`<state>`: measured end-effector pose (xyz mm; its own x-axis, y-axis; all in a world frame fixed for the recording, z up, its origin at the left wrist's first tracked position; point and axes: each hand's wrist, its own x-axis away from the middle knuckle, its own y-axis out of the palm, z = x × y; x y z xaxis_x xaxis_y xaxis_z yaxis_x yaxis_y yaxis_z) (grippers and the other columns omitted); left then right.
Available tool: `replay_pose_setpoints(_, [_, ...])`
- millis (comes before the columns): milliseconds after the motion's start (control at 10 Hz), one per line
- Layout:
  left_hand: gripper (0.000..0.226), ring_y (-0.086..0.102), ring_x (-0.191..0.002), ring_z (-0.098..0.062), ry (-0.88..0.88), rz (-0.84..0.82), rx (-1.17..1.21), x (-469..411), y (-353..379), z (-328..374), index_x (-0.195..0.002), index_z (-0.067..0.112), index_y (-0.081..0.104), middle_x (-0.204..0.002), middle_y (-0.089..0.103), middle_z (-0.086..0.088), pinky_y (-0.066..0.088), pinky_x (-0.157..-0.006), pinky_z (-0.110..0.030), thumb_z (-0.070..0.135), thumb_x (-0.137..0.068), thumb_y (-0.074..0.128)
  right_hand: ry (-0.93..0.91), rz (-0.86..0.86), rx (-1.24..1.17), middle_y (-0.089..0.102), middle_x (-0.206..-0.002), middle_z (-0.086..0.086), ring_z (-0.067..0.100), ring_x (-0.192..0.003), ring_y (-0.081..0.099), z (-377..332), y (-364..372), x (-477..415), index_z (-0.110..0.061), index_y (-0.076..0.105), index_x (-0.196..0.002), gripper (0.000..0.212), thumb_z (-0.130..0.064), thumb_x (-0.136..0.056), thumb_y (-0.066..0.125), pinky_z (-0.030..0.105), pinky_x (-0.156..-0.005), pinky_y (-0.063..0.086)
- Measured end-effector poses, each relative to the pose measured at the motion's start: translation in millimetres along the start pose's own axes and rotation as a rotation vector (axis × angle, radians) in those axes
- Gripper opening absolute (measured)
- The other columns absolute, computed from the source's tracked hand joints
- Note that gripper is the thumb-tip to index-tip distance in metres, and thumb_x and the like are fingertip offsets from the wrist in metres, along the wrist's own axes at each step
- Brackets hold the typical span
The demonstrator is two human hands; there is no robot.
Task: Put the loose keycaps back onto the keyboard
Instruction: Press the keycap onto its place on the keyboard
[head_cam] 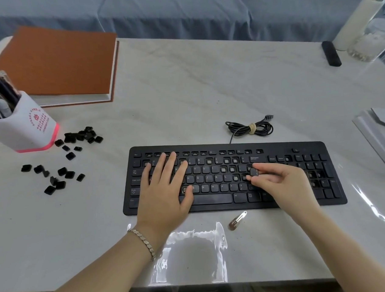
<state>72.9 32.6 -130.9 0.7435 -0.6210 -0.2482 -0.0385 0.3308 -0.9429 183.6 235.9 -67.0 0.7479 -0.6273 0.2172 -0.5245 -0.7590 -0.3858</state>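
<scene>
Keyboard [234, 207] lies on the surface [184, 91] with its long axis running 9 to 3 o'clock, front edge toward the person. Right hand [283, 181] pinches one keycap [253, 172] between thumb and forefinger, the remaining fingers loosely curled, and holds it over the right part of the letter block. Left hand [165, 191] lies flat on the left part of the keys with fingers straight and spread, gripping nothing; judged to be steadying the board. Bare sockets [235, 178] show just at 9 o'clock of the held keycap and under it; which socket it is meant for cannot be read, and whether it touches the board cannot be told. More bare sockets show along the function row and in the number pad at 3 o'clock. Judgement: seating this keycap needs only a short downward press from the right hand, with the cap squared to the row. Loose keycaps [69, 174] lie scattered on the surface well apart from the keyboard, at 9 to 10 o'clock of its left end, some just beside the cup [25, 129]. Left hand is clearly the nearer one to that pile; right hand would have to cross the whole board. Task judged partly done, many caps left.
</scene>
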Motion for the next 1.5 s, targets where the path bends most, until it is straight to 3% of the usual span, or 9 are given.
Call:
replay_pose_setpoints(200, [0.05, 0.042, -0.132, -0.029, 0.002, 0.005, 0.003, -1, 1, 0, -0.126, 0.015, 0.06, -0.14, 0.049, -0.011, 0.026, -0.106, -0.05, 0.037, -0.084, 0.041, -0.106, -0.001, 0.222, 0.066, -0.073, -0.006, 0.001, -0.065, 0.059, 3, 4, -4, -0.022, 0.07, -0.088, 0.024, -0.002, -0.074, 0.073, 0.003, -0.068, 0.044])
replay_pose_setpoints(400, [0.05, 0.043, -0.132, -0.029, 0.003, 0.017, 0.008, -1, 1, 0, -0.125, 0.015, 0.06, -0.14, 0.049, -0.012, 0.027, -0.106, -0.05, 0.036, -0.084, 0.042, -0.132, -0.134, 0.427, 0.06, -0.074, -0.01, -0.003, -0.06, 0.053, 1, 10, -19, -0.025, 0.073, -0.087, 0.023, -0.008, -0.071, 0.078, 0.001, -0.063, 0.038])
replay_pose_setpoints(500, [0.05, 0.042, -0.132, -0.029, 0.001, 0.012, 0.001, -1, 1, 0, -0.125, 0.015, 0.06, -0.14, 0.049, -0.011, 0.026, -0.106, -0.05, 0.037, -0.084, 0.041, -0.101, -0.182, 0.455, 0.066, -0.08, 0.001, 0.005, -0.066, 0.055, 1, 10, -25, -0.024, 0.073, -0.09, 0.024, -0.011, -0.071, 0.078, 0.012, -0.07, 0.043])
replay_pose_setpoints(600, [0.05, 0.043, -0.131, -0.029, 0.006, 0.015, -0.005, -1, 1, 0, -0.125, 0.015, 0.06, -0.139, 0.05, -0.012, 0.027, -0.105, -0.051, 0.037, -0.084, 0.041, -0.079, -0.214, 0.425, 0.066, -0.08, 0.009, 0.013, -0.066, 0.054, -1, 11, -29, -0.02, 0.074, -0.091, 0.023, -0.008, -0.071, 0.078, 0.012, -0.066, 0.042])
replay_pose_setpoints(700, [0.05, 0.043, -0.131, -0.029, 0.005, 0.018, -0.007, -1, 1, 0, -0.125, 0.015, 0.06, -0.139, 0.05, -0.012, 0.027, -0.105, -0.051, 0.037, -0.084, 0.041, -0.081, -0.217, 0.422, 0.062, -0.076, 0.001, 0.01, -0.061, 0.049, -1, 13, -30, -0.018, 0.074, -0.089, 0.023, -0.009, -0.069, 0.079, 0.004, -0.059, 0.039])
replay_pose_setpoints(1000, [0.049, 0.043, -0.131, -0.029, 0.008, 0.035, -0.01, -1, 3, -1, -0.125, 0.015, 0.06, -0.139, 0.05, -0.011, 0.026, -0.107, -0.049, 0.037, -0.084, 0.042, -0.046, -0.196, 0.49, 0.054, -0.07, -0.011, 0.004, -0.057, 0.048, -2, 18, -33, -0.021, 0.074, -0.094, 0.024, -0.012, -0.072, 0.078, 0.002, -0.054, 0.036])
replay_pose_setpoints(1300, [0.049, 0.043, -0.131, -0.029, 0.003, 0.037, -0.002, -1, 1, 0, -0.125, 0.016, 0.06, -0.139, 0.05, -0.011, 0.025, -0.108, -0.049, 0.036, -0.084, 0.042, -0.138, -0.194, 0.604, 0.053, -0.07, -0.015, 0.001, -0.06, 0.047, 0, 19, -26, -0.022, 0.072, -0.101, 0.023, -0.017, -0.079, 0.072, 0.001, -0.058, 0.034])
replay_pose_setpoints(1400, [0.05, 0.043, -0.131, -0.029, -0.001, 0.027, -0.002, -1, 1, 1, -0.125, 0.016, 0.06, -0.139, 0.049, -0.011, 0.025, -0.107, -0.049, 0.037, -0.084, 0.041, -0.161, -0.197, 0.638, 0.06, -0.076, -0.009, 0.003, -0.065, 0.05, 0, 17, -24, -0.024, 0.072, -0.102, 0.022, -0.02, -0.081, 0.07, 0.002, -0.06, 0.035])
replay_pose_setpoints(1500, [0.05, 0.043, -0.132, -0.029, 0.0, 0.021, 0.004, -1, 1, 0, -0.125, 0.015, 0.06, -0.14, 0.049, -0.011, 0.025, -0.107, -0.049, 0.036, -0.084, 0.041, -0.198, -0.156, 0.623, 0.063, -0.083, -0.005, 0.008, -0.072, 0.056, -1, 19, -22, -0.02, 0.074, -0.093, 0.015, -0.018, -0.078, 0.073, 0.017, -0.076, 0.044])
